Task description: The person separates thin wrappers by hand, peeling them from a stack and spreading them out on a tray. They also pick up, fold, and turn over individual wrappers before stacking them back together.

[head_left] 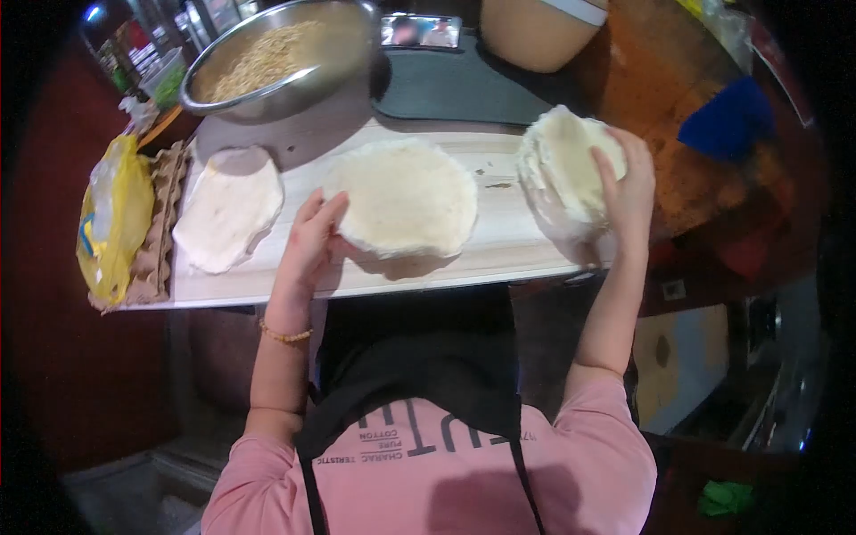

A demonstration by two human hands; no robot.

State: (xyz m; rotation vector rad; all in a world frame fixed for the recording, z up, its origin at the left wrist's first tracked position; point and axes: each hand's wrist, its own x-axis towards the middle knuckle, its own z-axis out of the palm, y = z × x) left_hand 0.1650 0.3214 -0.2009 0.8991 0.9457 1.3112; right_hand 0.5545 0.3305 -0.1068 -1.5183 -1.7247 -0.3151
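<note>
At the left end of the table (499, 259), a yellow bag (134, 201) lies on an egg carton (167, 209), and just beside them a long flat piece of dough (230, 209) lies flat, near the near left corner. Beyond it, toward the far edge, a metal bowl (346, 76) holds pale shreds (267, 64). The left hand (309, 239) is at the left rim of the large dough round (408, 196), which lies midway along the table near the near edge; its thumb and forefinger are slightly parted at that rim, and I cannot tell whether they pinch it or only steady it. Past the round, by the far edge, is a dark board (459, 87) with a phone (421, 31) just behind it. Toward the right end sits a stack of dough rounds (557, 169), its edges uneven. The right hand (630, 183) holds the stack's right side, thumb over the top and the other fingers bent round the far rim. The step in hand looks like handling the rounds between the middle of the table and the stack. From here, moving a single round would call for a light, even grip, since the soft edges could stretch or stick.
</note>
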